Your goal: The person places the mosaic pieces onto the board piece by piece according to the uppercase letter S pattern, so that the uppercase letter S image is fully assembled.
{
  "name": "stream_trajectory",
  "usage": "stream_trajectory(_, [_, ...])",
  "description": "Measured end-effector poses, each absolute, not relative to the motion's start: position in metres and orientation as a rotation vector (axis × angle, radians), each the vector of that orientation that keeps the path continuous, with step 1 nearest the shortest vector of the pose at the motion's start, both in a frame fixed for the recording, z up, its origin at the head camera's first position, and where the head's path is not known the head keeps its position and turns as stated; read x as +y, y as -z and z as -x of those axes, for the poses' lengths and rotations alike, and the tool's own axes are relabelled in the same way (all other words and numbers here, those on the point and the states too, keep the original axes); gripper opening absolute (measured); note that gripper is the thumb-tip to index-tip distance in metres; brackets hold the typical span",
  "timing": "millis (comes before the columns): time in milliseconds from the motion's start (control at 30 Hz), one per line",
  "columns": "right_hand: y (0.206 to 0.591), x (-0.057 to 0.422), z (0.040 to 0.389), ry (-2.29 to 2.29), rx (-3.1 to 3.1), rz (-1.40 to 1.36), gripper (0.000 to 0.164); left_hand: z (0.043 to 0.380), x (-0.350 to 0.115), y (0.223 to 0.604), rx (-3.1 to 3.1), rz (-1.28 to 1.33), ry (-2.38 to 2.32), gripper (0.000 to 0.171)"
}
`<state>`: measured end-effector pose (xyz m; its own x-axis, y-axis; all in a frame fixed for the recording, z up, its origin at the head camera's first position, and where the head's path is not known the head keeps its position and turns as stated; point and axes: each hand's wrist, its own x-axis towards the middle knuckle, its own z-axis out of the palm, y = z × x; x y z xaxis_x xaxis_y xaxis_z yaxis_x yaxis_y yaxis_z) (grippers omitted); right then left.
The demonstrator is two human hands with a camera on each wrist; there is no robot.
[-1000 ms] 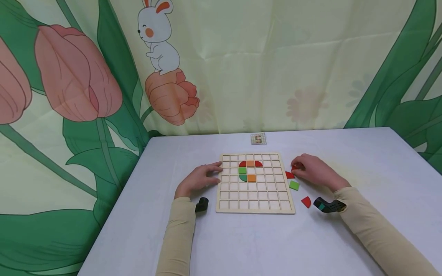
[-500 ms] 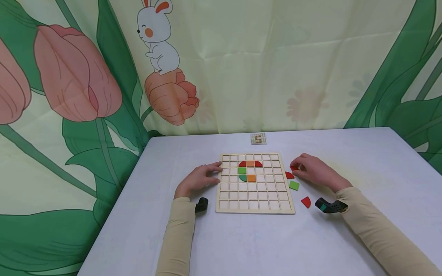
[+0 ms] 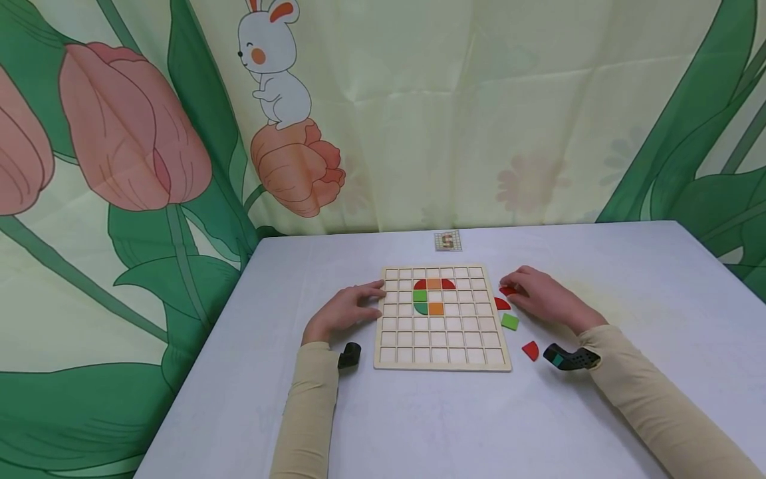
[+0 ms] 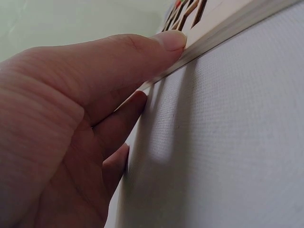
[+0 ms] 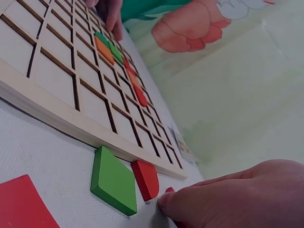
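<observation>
A wooden grid board (image 3: 443,370) lies on the white table. Set in its cells are two red quarter-circles, orange squares, a green square (image 3: 420,296) and a dark green quarter-circle (image 3: 421,309). Along the board's left edge rests my left hand (image 3: 344,311), its thumb (image 4: 166,45) touching the rim in the left wrist view. Just off the right edge, my right hand (image 3: 547,296) pinches a red quarter-circle piece (image 3: 507,291); thumb and fingers mostly hide it in the right wrist view. Near that hand lie another red piece (image 3: 502,304) and a loose green square (image 3: 510,322).
Closer to me, a third loose red piece (image 3: 530,350) lies beside the black camera (image 3: 571,357) on my right wrist. Behind the board is a small card (image 3: 448,241) with a printed grid pattern. A curtain (image 3: 419,120) with tulips and a rabbit hangs past the table's far edge.
My right hand has shifted slightly left toward the board with its red piece, more of which now shows. The left hand and the board have stayed in place.
</observation>
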<state>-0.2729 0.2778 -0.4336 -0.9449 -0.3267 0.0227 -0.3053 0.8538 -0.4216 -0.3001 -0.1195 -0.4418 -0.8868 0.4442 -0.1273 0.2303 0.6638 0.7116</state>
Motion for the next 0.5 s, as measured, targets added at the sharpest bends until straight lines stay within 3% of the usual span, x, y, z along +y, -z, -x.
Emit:
stream_trajectory(300, [0.431,0.276,0.275,0.745,2.992,0.456,0.026,0.299,-0.12,0.441,2.586,-0.548,-1.059,0.044])
stream_trajectory(500, [0.421,0.259,0.274,0.846,2.969,0.588,0.023,0.3,-0.12,0.442,2.591,-0.532,-1.056,0.044])
